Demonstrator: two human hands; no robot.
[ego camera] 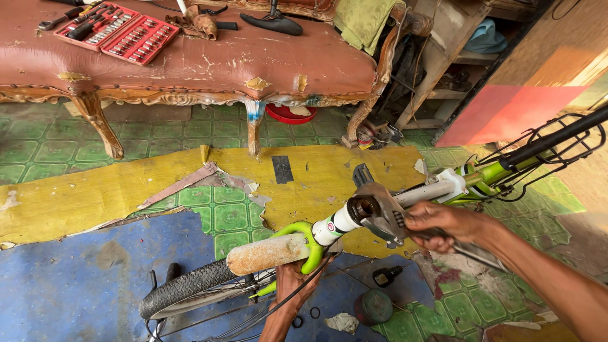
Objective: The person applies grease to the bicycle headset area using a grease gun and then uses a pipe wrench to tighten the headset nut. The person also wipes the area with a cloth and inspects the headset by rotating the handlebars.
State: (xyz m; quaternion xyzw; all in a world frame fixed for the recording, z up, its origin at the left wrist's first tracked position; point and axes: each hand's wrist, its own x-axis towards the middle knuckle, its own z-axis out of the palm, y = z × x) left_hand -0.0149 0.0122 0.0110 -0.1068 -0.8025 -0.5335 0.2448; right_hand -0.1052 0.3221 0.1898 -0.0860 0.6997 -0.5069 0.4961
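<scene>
You are working in bright, even daylight that comes in from the right, where the orange wall (544,69) is washed pale and nearly blown out at the frame edge. Shadows are soft: a dim band lies under the long padded bench (190,63), and the recess behind the wooden shelf (443,57) stays dark. The white frame tube (430,190) carries a mild glare. Your wide lens bows straight lines near the borders, so the floor tiles (38,145) curve. Focus is crisp in the middle; your right hand (443,221) shows slight motion blur.
</scene>
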